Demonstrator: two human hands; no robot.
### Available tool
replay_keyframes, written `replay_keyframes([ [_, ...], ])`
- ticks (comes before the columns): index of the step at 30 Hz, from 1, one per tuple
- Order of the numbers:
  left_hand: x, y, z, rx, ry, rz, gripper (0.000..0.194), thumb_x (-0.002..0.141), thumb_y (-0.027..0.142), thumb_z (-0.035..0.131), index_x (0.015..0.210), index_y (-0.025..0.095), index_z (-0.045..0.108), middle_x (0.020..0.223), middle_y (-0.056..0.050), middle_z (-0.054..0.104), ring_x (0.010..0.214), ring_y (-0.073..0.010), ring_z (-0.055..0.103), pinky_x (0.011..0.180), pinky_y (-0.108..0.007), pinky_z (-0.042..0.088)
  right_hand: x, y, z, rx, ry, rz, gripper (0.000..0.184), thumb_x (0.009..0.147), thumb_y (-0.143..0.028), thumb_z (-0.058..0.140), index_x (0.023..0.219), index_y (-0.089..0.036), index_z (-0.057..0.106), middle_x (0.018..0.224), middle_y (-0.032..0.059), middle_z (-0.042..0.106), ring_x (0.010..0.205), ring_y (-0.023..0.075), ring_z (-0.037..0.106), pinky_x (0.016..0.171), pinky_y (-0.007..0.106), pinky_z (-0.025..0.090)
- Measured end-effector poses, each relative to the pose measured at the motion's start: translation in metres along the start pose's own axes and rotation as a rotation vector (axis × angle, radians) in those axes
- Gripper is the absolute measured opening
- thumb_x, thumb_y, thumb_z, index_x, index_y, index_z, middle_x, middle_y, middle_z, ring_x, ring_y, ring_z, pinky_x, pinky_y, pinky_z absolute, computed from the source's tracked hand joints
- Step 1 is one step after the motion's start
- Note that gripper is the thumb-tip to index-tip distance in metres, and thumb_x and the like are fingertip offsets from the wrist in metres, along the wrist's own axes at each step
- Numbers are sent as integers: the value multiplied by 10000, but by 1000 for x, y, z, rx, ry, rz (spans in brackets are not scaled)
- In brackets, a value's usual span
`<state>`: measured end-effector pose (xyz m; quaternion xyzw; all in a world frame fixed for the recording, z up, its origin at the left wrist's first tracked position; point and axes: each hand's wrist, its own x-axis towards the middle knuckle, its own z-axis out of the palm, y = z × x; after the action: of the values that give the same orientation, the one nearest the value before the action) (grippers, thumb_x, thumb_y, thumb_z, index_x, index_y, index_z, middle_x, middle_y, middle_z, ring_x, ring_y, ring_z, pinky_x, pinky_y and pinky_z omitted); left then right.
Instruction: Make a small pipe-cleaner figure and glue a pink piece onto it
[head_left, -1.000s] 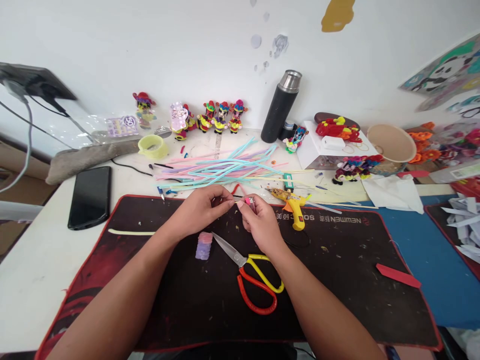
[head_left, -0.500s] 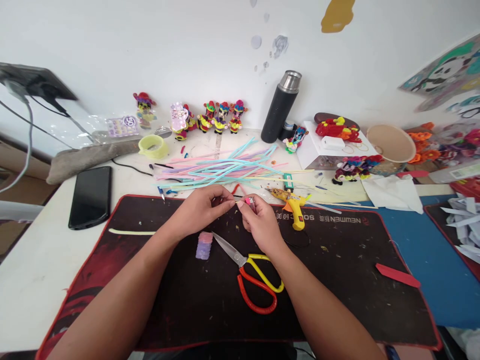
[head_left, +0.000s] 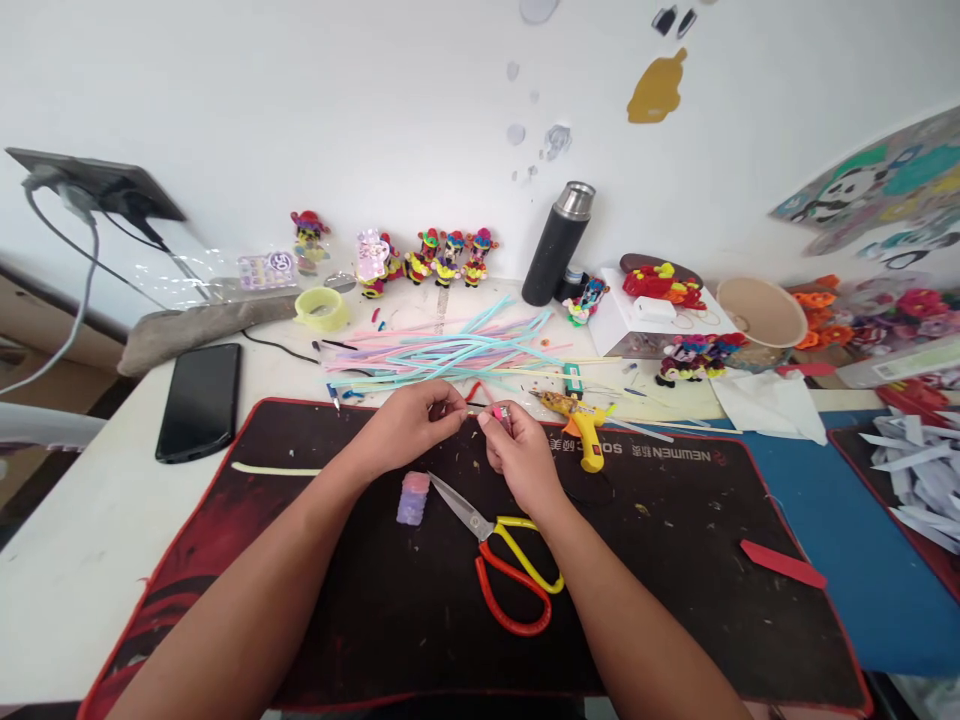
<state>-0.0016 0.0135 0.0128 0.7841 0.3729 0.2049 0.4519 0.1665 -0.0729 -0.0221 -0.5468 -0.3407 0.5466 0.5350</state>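
Note:
Both hands work close together above the back part of the dark desk mat (head_left: 660, 560). My left hand (head_left: 415, 425) is closed in a pinch; whatever lies between its fingertips is too small to name. My right hand (head_left: 521, 455) is closed around a small pink thing with a silvery end (head_left: 501, 412), mostly covered by the fingers. A narrow gap separates the two sets of fingertips. Below them on the mat lie scissors (head_left: 463, 510) with one red and one yellow handle, slightly open. Beside their tip is a small pink-and-purple ridged block (head_left: 412, 499).
Pastel pipe cleaners (head_left: 450, 345) lie heaped behind my hands. A yellow glue gun (head_left: 589, 430) rests to their right. A phone (head_left: 199, 402) lies at left. Small fuzzy figures (head_left: 450, 258) and a black thermos (head_left: 559, 243) stand by the wall. A red strip (head_left: 782, 565) lies at right.
The view has tilted up slightly, so everything sits lower in it. My fingertips have parted a little, and the pink thing stays in my right hand.

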Motion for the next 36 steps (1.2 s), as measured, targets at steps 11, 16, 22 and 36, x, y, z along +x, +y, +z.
replay_keyframes([
  [11,3,-7,-11,51,101,19,251,892,412,568,831,195,678,805,-16,692,753,-192,577,705,-298,420,-9,0,-1,5,-44,-21,414,826,-579,745,870,-218,548,525,-146,319,408,60,216,389,192,197],
  [16,5,-12,-14,28,144,46,227,879,397,561,816,201,657,797,-17,684,750,-195,589,706,-300,421,-19,-3,-10,-181,-57,-13,464,842,-655,667,907,-202,584,533,-135,331,405,74,235,383,205,213],
  [22,4,-12,-16,16,156,86,214,865,378,554,805,200,656,774,-19,683,734,-199,607,677,-300,421,-20,-21,-32,-685,3,-121,426,949,-624,511,876,-214,601,572,-64,476,477,146,439,467,249,362],
  [36,5,-20,-10,76,166,126,207,882,382,567,827,210,668,820,-31,723,744,-211,622,678,-302,431,-1,-69,-39,-1517,78,-170,238,1024,-344,555,1127,-226,734,1040,95,796,959,268,707,748,301,389],
])
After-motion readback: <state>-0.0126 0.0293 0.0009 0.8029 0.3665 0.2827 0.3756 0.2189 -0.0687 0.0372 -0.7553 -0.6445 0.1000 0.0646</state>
